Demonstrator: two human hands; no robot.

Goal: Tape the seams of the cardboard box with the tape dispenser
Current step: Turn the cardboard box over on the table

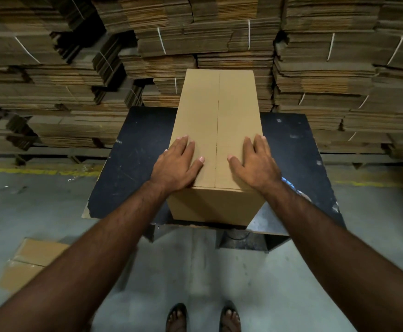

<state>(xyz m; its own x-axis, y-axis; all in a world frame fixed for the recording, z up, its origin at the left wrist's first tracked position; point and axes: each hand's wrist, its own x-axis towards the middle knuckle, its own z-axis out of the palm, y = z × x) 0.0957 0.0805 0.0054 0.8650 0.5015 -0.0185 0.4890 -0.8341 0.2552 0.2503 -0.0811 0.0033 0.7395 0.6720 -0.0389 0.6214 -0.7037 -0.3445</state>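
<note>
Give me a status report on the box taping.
Both hands, left and right, flat on cardboard box. Centre seam untaped. Tape dispenser not in sight.

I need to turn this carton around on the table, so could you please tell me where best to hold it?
Grip the cardboard box by its two long side walls, one hand from each side near the closer end. It is long and narrow, and the left hand and right hand already lie flat by those top edges.

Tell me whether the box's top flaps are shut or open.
Shut: the box flaps meet flat along the middle seam, left hand and right hand pressing them.
</note>
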